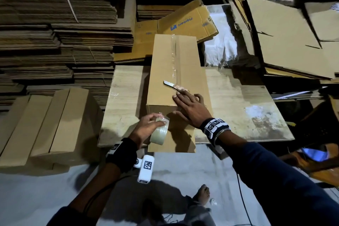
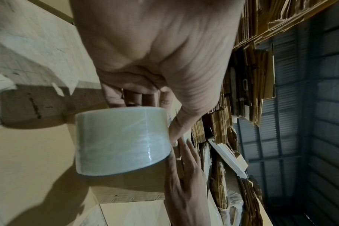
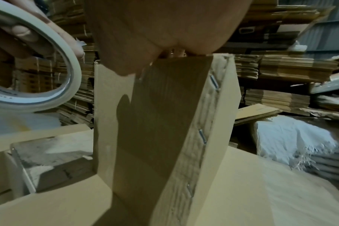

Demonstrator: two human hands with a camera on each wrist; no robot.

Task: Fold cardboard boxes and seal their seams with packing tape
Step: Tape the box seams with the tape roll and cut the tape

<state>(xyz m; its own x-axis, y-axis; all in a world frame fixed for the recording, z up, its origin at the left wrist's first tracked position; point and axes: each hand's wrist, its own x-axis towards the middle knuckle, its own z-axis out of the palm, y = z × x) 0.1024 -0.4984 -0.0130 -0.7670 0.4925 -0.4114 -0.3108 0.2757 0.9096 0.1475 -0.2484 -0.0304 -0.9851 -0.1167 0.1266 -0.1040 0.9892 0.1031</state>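
Left hand [image 1: 146, 126] curled gripping; right hand [image 1: 190, 110] flat, pressing.

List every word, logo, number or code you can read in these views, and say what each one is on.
"Flipkart", upside down, beside a blue logo: on the flattened carton behind the box.
Small blue print elsewhere on that carton: too small to read.
Square black-and-white marker codes, no words: on the wristbands and the white device.
Print inside the tape roll core: too blurred to read.
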